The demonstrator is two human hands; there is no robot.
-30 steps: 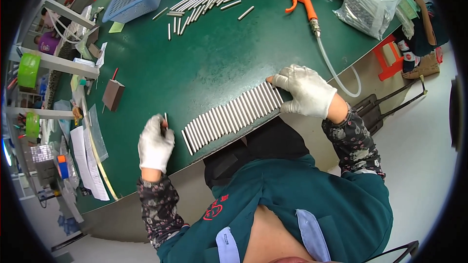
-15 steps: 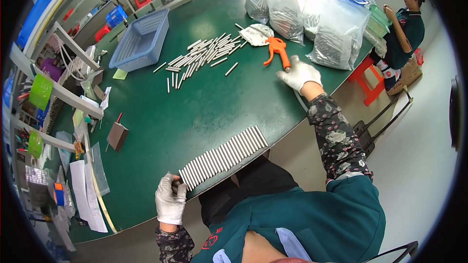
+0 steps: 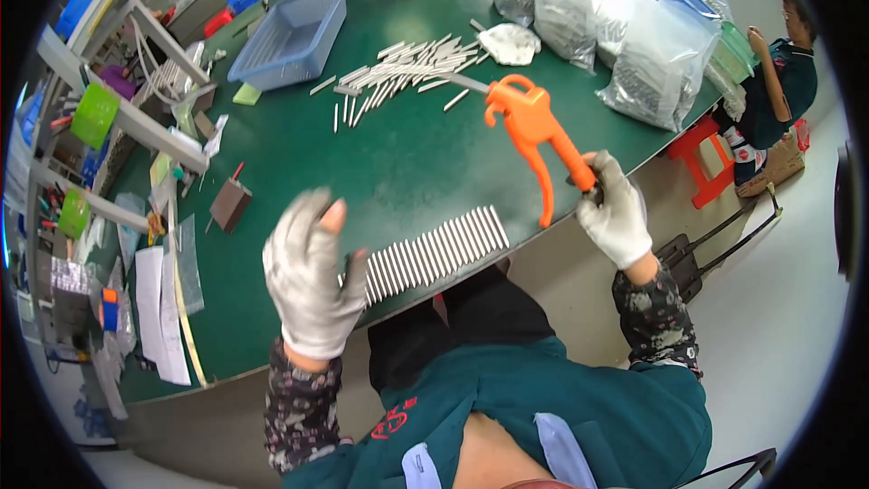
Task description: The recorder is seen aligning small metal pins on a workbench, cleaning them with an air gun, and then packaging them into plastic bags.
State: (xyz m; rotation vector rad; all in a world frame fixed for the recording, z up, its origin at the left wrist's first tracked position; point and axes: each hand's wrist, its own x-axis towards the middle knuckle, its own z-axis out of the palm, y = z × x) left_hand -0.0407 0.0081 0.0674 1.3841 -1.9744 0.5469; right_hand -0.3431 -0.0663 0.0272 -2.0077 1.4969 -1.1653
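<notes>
Air gun (image 3: 523,116): raised over the near right part of the surface (image 3: 398,167), its metal nozzle (image 3: 467,82) toward the loose rods (image 3: 407,71).
Gun's feel: probably light and stiff, a hard orange body; any hose on its end may tug, though none can be made out.
Gun's hold: best round the handle (image 3: 573,161), palm behind it and fingers free of the trigger (image 3: 545,186) until wanted; a low grip likely leaves the nose to tip.
Right hand (image 3: 617,220): gloved, gripping the gun at the bottom of its handle, clear of the trigger.
Left hand (image 3: 312,285): gloved, fingers spread and thumb apart, nothing seen in it; it overlaps the left end of the row, but whether it touches cannot be told.
Row of rods (image 3: 436,252): side by side along the near edge of the surface.
Rods' feel: they look like metal, so stiff, smooth, hard to break, and likely to roll or slip if nudged.
Rods' hold: pinch one at mid-length, or press inward from both ends of the row to shift several.
Farther back: blue basket (image 3: 282,74), white cloth (image 3: 509,44), clear bag (image 3: 659,63).
</notes>
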